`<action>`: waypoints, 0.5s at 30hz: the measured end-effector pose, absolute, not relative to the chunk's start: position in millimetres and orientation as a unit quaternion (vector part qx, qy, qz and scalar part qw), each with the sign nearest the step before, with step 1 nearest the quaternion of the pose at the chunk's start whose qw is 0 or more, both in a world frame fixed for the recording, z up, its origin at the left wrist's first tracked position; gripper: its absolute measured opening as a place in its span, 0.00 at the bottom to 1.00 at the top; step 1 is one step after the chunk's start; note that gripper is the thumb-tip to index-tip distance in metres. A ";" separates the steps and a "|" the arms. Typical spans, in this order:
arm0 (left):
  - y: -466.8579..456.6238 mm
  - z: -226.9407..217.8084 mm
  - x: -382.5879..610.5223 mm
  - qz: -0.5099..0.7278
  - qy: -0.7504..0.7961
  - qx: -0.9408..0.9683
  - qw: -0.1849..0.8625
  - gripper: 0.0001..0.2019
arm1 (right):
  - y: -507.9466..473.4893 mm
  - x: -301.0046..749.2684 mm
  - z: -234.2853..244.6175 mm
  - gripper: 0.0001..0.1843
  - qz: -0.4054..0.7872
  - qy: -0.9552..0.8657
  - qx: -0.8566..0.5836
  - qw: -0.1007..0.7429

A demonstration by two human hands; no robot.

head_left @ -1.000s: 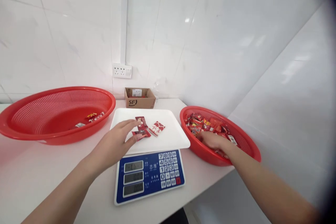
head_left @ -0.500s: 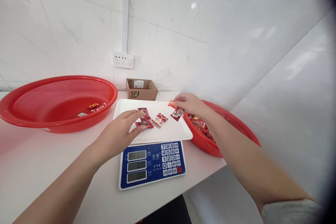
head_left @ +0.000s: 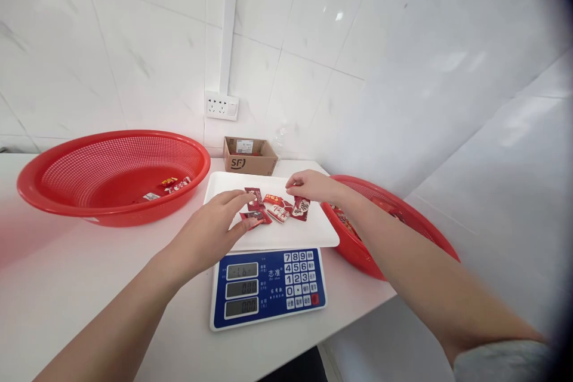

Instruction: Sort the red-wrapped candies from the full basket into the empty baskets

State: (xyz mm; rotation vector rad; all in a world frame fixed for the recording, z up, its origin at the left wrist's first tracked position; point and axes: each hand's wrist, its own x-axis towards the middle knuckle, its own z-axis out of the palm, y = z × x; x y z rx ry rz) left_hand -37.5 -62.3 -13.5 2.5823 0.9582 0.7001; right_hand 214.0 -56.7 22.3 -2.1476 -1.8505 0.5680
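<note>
A blue-faced digital scale (head_left: 268,286) with a white weighing tray (head_left: 313,233) stands at the table's front edge. Several small red snack packets (head_left: 278,210) lie in a cluster on the tray. My left hand (head_left: 210,233) rests on the tray's left part, fingers stretched out and fingertips touching the leftmost packets (head_left: 253,215). My right hand (head_left: 311,186) reaches over the tray from the right, fingers curled down onto a dark red packet (head_left: 301,207). To the right of the scale, a red mesh basket (head_left: 416,233) holds many more packets, partly hidden by my right forearm.
A large red mesh basket (head_left: 67,203) on the left holds a few packets (head_left: 168,184). A small open cardboard box (head_left: 249,157) stands against the tiled wall under a wall socket (head_left: 222,105). The table ends just right of the right-hand basket.
My right hand came out of the right basket with packets and moved left over the tray, setting them beside the others. My left hand stayed on the leftmost packets.
</note>
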 end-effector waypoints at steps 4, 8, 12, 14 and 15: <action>-62.6 -15.6 -35.1 0.251 0.327 0.898 0.151 0.20 | -80.4 212.1 26.3 0.07 0.258 -0.604 -0.739 0.148; -62.6 -19.7 -32.4 0.242 0.319 0.903 0.158 0.20 | -87.4 200.1 25.1 0.07 0.347 -0.570 -0.710 0.224; -62.4 -20.4 -33.0 0.237 0.323 0.903 0.155 0.20 | -84.8 189.4 21.3 0.08 0.367 -0.609 -0.650 0.268; -62.6 -18.4 -34.7 0.247 0.330 0.898 0.155 0.20 | -85.3 188.6 20.7 0.09 0.340 -0.636 -0.636 0.274; -62.8 -17.1 -35.6 0.254 0.335 0.894 0.155 0.20 | -86.4 189.4 20.6 0.08 0.322 -0.643 -0.640 0.269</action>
